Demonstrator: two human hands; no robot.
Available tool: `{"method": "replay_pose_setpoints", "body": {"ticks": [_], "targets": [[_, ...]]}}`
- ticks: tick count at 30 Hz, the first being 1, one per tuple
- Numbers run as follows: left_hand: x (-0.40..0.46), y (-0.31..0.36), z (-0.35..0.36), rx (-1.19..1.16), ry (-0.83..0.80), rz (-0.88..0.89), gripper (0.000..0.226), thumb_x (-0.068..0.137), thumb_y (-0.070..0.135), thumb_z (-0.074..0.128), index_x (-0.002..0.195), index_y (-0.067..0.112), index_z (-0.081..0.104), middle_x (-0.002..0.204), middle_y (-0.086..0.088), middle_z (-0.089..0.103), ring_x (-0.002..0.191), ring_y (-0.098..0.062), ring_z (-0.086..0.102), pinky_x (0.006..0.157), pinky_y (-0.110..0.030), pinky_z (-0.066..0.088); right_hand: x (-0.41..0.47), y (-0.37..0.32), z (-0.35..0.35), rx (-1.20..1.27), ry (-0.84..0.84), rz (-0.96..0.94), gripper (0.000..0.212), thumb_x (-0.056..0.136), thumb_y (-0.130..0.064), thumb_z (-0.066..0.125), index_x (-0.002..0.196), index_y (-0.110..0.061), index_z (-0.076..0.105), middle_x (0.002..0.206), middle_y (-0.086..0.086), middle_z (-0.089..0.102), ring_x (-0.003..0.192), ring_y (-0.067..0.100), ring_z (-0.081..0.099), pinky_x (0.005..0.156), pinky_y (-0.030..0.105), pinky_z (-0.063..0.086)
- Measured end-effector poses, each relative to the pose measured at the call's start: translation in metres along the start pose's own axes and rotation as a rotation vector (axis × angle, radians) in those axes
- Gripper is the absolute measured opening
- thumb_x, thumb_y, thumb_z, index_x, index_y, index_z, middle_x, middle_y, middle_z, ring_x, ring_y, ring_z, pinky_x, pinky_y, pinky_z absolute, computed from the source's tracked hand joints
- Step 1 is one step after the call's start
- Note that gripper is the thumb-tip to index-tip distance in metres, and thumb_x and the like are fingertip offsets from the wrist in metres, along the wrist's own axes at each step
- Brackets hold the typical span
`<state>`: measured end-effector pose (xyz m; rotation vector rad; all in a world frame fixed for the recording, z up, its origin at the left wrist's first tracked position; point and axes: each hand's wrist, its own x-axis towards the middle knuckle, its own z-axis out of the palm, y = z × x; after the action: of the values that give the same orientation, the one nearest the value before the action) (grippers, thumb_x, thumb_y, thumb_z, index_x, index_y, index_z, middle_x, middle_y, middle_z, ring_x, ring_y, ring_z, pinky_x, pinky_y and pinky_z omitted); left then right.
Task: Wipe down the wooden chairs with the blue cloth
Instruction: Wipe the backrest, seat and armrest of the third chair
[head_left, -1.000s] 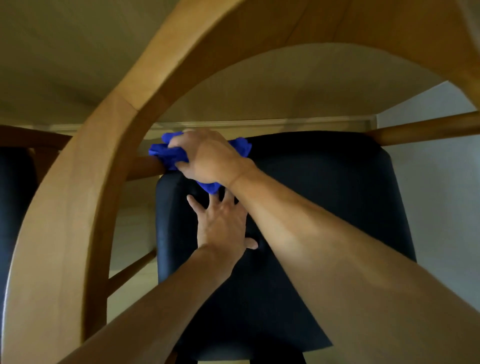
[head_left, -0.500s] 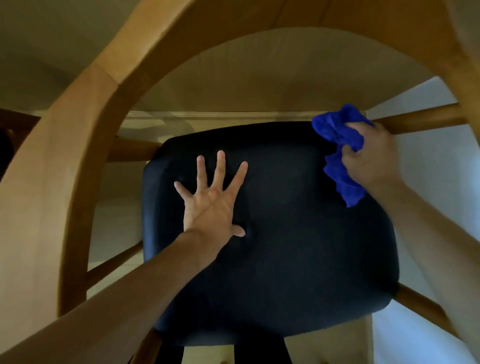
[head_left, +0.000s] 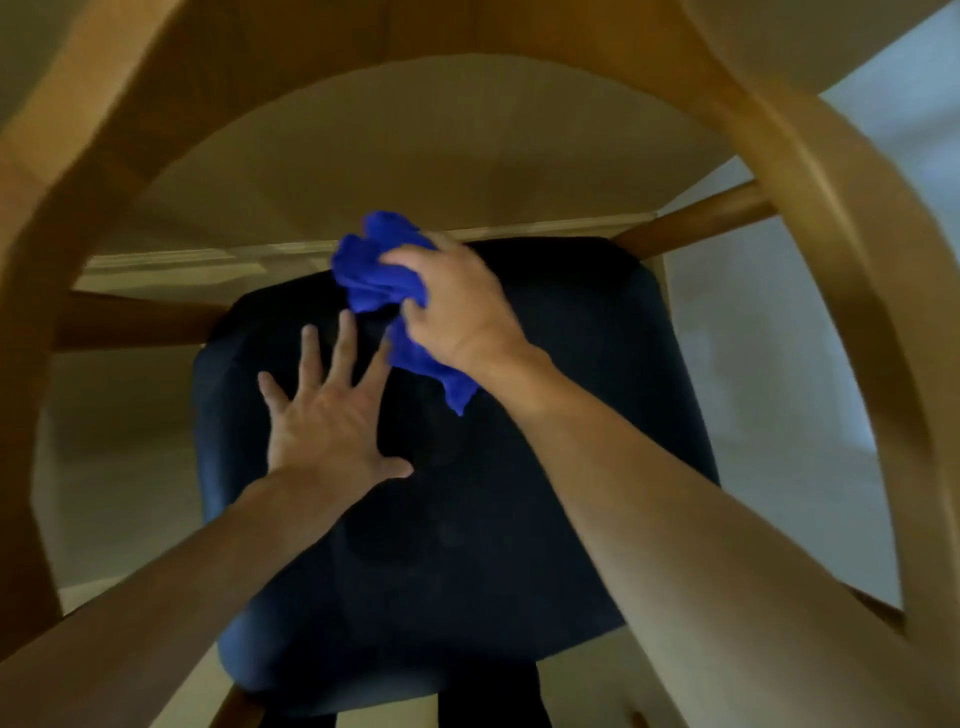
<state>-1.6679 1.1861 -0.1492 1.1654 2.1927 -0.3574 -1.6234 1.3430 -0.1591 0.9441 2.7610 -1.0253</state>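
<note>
Swept back from 2 o'clock, the right hand (head_left: 457, 306) now grips the bunched blue cloth (head_left: 382, 275) at 12 o'clock on the dark padded seat (head_left: 519, 519). Left hand (head_left: 327, 415) lies spread flat at 9 o'clock. Risk: cloth skims upholstery, missing the curved wooden chair frame (head_left: 831, 218).

Seen from above, through the curved wooden back rail (head_left: 810, 171) of a wooden chair (head_left: 130, 322), the right hand (head_left: 462, 306) grips a bunched blue cloth (head_left: 379, 270) at the far edge of the dark padded seat (head_left: 519, 519). The left hand (head_left: 332, 421) lies flat on the seat with fingers spread, its fingertips just beside the cloth. Pale floor (head_left: 779, 395) shows to the right.
</note>
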Motion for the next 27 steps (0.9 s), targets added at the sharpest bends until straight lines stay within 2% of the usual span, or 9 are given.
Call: {"method": "replay_pose_setpoints", "body": {"ticks": [4, 7, 10, 11, 14, 17, 22, 25, 27], "targets": [[-0.012, 0.032, -0.004, 0.119, 0.095, 0.126, 0.118, 0.078, 0.056, 0.068, 0.147, 0.034, -0.025, 0.158, -0.005, -0.023, 0.147, -0.033, -0.014, 0.115, -0.063, 0.007, -0.063, 0.087, -0.043, -0.027, 0.192, 0.169, 0.048, 0.079, -0.005, 0.061, 0.125, -0.018, 0.065, 0.14, 0.009, 0.051, 0.124, 0.027, 0.05, 0.109, 0.025, 0.034], [-0.016, 0.071, -0.007, 0.068, 0.146, 0.236, 0.11, 0.082, 0.049, 0.064, 0.148, 0.034, -0.023, 0.16, -0.005, -0.019, 0.148, -0.032, -0.013, 0.117, -0.058, 0.0, -0.116, 0.146, -0.066, -0.015, 0.344, 0.33, 0.044, 0.078, 0.0, 0.061, 0.119, -0.013, 0.068, 0.127, 0.014, 0.057, 0.113, 0.026, 0.057, 0.103, 0.017, 0.036], [-0.01, 0.104, -0.007, 0.039, 0.118, 0.3, 0.103, 0.086, 0.044, 0.063, 0.15, 0.033, -0.017, 0.161, -0.007, -0.014, 0.148, -0.031, -0.012, 0.119, -0.055, 0.0, -0.161, 0.18, -0.075, 0.005, 0.371, 0.686, 0.037, 0.083, -0.006, 0.058, 0.118, -0.015, 0.065, 0.118, 0.012, 0.06, 0.108, 0.03, 0.06, 0.1, 0.034, 0.045], [-0.009, 0.111, -0.005, 0.029, 0.108, 0.311, 0.101, 0.086, 0.042, 0.063, 0.151, 0.032, -0.015, 0.161, -0.007, -0.013, 0.148, -0.031, -0.012, 0.119, -0.054, 0.0, -0.165, 0.182, -0.075, 0.008, 0.361, 0.722, 0.036, 0.085, -0.008, 0.057, 0.119, -0.017, 0.064, 0.117, 0.01, 0.061, 0.108, 0.029, 0.06, 0.1, 0.037, 0.046], [-0.013, 0.111, 0.007, -0.017, 0.123, 0.296, 0.096, 0.087, 0.039, 0.063, 0.152, 0.031, -0.008, 0.162, -0.008, -0.008, 0.149, -0.03, -0.009, 0.121, -0.051, 0.002, -0.136, 0.158, -0.074, 0.023, 0.378, 0.545, 0.041, 0.085, -0.007, 0.06, 0.125, -0.016, 0.064, 0.123, 0.01, 0.06, 0.114, 0.026, 0.058, 0.1, 0.03, 0.043], [-0.028, 0.096, 0.017, -0.109, 0.184, 0.255, 0.085, 0.087, 0.037, 0.062, 0.153, 0.029, 0.01, 0.162, -0.007, 0.007, 0.149, -0.026, 0.003, 0.121, -0.044, 0.009, -0.087, 0.109, -0.057, -0.055, 0.392, 0.385, 0.043, 0.082, -0.01, 0.064, 0.124, -0.015, 0.064, 0.133, 0.013, 0.056, 0.125, 0.03, 0.05, 0.105, 0.033, 0.037], [-0.062, 0.051, 0.027, -0.251, 0.217, -0.022, 0.07, 0.082, 0.029, 0.066, 0.146, 0.02, 0.037, 0.155, -0.006, 0.032, 0.146, -0.024, 0.023, 0.116, -0.041, 0.026, -0.064, 0.021, -0.002, 0.049, 0.077, -0.062, 0.045, 0.078, -0.005, 0.067, 0.122, -0.017, 0.067, 0.141, 0.008, 0.051, 0.126, 0.028, 0.046, 0.105, 0.028, 0.035], [-0.08, 0.023, 0.037, -0.292, 0.232, -0.15, 0.066, 0.083, 0.028, 0.066, 0.144, 0.017, 0.042, 0.152, -0.007, 0.037, 0.144, -0.025, 0.027, 0.113, -0.043, 0.031, -0.076, 0.055, -0.022, -0.046, 0.074, -0.142, 0.047, 0.074, -0.001, 0.067, 0.118, -0.016, 0.07, 0.139, 0.01, 0.053, 0.124, 0.029, 0.049, 0.107, 0.024, 0.032], [-0.089, 0.01, 0.046, -0.302, 0.232, -0.189, 0.065, 0.085, 0.028, 0.065, 0.144, 0.017, 0.042, 0.153, -0.007, 0.037, 0.144, -0.025, 0.026, 0.113, -0.042, 0.029, -0.089, 0.102, -0.048, -0.113, 0.14, -0.026, 0.046, 0.076, 0.0, 0.064, 0.12, -0.014, 0.067, 0.139, 0.015, 0.05, 0.125, 0.031, 0.048, 0.111, 0.023, 0.03]]}}
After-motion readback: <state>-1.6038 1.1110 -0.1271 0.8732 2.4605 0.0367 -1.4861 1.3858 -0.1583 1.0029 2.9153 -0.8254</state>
